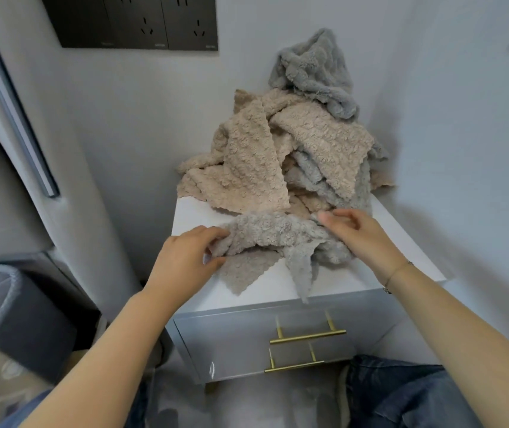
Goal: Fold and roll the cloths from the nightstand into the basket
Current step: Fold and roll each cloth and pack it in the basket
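L hand (185, 257) pinches the left edge of a grey cloth (265, 242) btwn thumb and fingers, while R hand (358, 233) lies on its right end w/ fingers curled loosely, grip there unclear. Cloth sits crumpled at the front of the white nightstand (401, 242), one corner hanging over the drawer w/ gold handles (307, 336). Behind it a pile (277, 156) of beige and grey cloths leans into the wall corner; dark basket (15, 304) stands at lower left, near the nightstand.
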Motion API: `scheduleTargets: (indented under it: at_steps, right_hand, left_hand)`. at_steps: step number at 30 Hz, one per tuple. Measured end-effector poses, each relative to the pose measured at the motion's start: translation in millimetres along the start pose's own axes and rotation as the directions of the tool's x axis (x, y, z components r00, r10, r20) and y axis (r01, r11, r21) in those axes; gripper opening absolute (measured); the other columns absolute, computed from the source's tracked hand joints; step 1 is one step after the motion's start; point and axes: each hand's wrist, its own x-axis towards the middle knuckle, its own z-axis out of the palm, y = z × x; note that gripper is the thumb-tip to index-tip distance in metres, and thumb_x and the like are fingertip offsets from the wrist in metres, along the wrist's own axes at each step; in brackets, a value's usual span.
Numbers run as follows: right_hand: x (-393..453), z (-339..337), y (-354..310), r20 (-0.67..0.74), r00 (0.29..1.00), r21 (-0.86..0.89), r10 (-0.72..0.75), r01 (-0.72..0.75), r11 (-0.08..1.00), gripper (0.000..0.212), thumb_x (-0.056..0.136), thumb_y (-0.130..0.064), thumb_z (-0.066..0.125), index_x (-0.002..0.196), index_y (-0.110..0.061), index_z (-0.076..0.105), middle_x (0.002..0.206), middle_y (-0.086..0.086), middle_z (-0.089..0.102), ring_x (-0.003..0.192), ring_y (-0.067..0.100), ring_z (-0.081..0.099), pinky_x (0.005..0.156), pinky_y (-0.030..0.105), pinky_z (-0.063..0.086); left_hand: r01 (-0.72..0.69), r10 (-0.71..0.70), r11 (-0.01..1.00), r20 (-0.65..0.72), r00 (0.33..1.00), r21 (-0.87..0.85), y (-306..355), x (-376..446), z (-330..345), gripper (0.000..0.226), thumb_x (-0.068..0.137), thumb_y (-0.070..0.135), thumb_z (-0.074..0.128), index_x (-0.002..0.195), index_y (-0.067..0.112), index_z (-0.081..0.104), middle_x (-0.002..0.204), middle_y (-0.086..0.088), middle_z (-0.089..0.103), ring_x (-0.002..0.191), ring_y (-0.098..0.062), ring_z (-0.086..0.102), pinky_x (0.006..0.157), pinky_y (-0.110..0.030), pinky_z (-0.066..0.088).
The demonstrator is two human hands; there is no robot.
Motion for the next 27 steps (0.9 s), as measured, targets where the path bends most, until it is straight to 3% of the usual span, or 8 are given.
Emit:
scheduleTargets:
  at_steps: [4, 8, 10, 13, 15, 17, 21, 27]
  right_hand:
    - [-4, 4, 2, 0.146, 0.981, 0.029, -0.129, 0.126, 0.992, 0.019, 0.084, -0.012, 0.071, 0.099, -0.021, 0.063, 0.089, -0.015, 0.058, 0.073, -0.013, 0.054, 0.066, 0.009, 0.042]
    - [4, 3, -9, -0.07, 0.951, 0.192, -0.302, 0.309, 0.931, 0.021, 0.084, 0.001, 0.066, 0.1, -0.012, 0.067, 0.093, -0.001, 0.069, 0.088, 0.012, 0.065, 0.079, 0.029, 0.053]
    - [8, -1, -24, -0.271, 0.869, 0.224, -0.414, 0.475, 0.851, 0.031, 0.083, 0.005, 0.064, 0.103, -0.018, 0.066, 0.098, -0.003, 0.068, 0.097, 0.01, 0.064, 0.087, 0.029, 0.052]
    - [0, -8, -44, -0.423, 0.65, 0.074, -0.632, 0.72, 0.69, 0.044, 0.076, 0.016, 0.06, 0.098, -0.022, 0.064, 0.103, 0.0, 0.064, 0.104, 0.004, 0.058, 0.095, 0.021, 0.043]
    - [-8, -10, -40, -0.335, 0.562, -0.059, -0.756, 0.788, 0.612, 0.042, 0.067, 0.024, 0.057, 0.092, -0.01, 0.065, 0.107, 0.008, 0.062, 0.109, 0.012, 0.056, 0.099, 0.024, 0.04]
    - [-15, -9, -26, -0.128, 0.58, -0.103, -0.804, 0.799, 0.593, 0.041, 0.062, 0.026, 0.056, 0.086, -0.006, 0.066, 0.109, 0.008, 0.061, 0.11, 0.012, 0.055, 0.096, 0.02, 0.039]
    - [-28, 3, 15, 0.391, 0.685, -0.101, -0.615, 0.696, 0.711, 0.05, 0.066, 0.012, 0.054, 0.1, -0.019, 0.071, 0.124, -0.008, 0.057, 0.116, -0.003, 0.05, 0.086, 0.006, 0.036]
    - [-39, 4, 36, 0.419, 0.762, -0.084, -0.494, 0.574, 0.815, 0.043, 0.078, -0.003, 0.052, 0.105, -0.03, 0.071, 0.117, -0.015, 0.066, 0.113, 0.001, 0.057, 0.095, 0.014, 0.042]
  left_hand:
    - [0.114, -0.127, 0.98, -0.066, 0.99, -0.163, 3, 7, 3, 0.019, 0.09, 0.009, 0.055, 0.101, 0.025, 0.061, 0.097, 0.005, 0.06, 0.075, -0.009, 0.052, 0.065, -0.023, 0.039]
    - [0.1, -0.265, 0.831, -0.232, 0.936, -0.547, 12, 27, -17, 0.032, 0.089, -0.003, 0.051, 0.08, 0.027, 0.055, 0.082, 0.006, 0.061, 0.073, -0.018, 0.06, 0.063, -0.01, 0.043]
    - [-0.059, -0.267, 0.718, -0.352, 0.897, -0.693, 21, 33, -32, 0.04, 0.087, -0.009, 0.05, 0.078, 0.03, 0.056, 0.089, 0.005, 0.064, 0.082, -0.017, 0.061, 0.074, -0.021, 0.05]
    - [-0.276, -0.131, 0.786, -0.586, 0.799, -0.553, 30, 25, -47, 0.04, 0.083, -0.015, 0.048, 0.082, 0.024, 0.057, 0.098, -0.001, 0.062, 0.094, -0.016, 0.06, 0.081, -0.029, 0.049]
    - [-0.314, -0.007, 0.883, -0.678, 0.735, -0.35, 26, 10, -47, 0.031, 0.079, -0.015, 0.051, 0.085, 0.013, 0.061, 0.097, 0.002, 0.058, 0.098, -0.007, 0.056, 0.086, -0.019, 0.044]
    - [-0.239, 0.074, 0.952, -0.613, 0.786, -0.191, 9, -5, -41, 0.029, 0.075, -0.017, 0.055, 0.082, 0.01, 0.063, 0.102, 0.002, 0.056, 0.096, 0.002, 0.051, 0.087, -0.01, 0.039]
    - [-0.037, 0.024, 0.988, -0.087, 0.996, -0.151, -26, -31, -28, 0.04, 0.071, -0.014, 0.055, 0.073, 0.026, 0.055, 0.124, 0.009, 0.048, 0.114, -0.004, 0.046, 0.082, -0.012, 0.035]
    - [0.032, -0.096, 0.922, -0.15, 0.984, -0.385, -11, -28, -36, 0.026, 0.086, 0.006, 0.06, 0.096, 0.03, 0.055, 0.124, 0.018, 0.052, 0.109, 0.009, 0.047, 0.092, -0.018, 0.036]
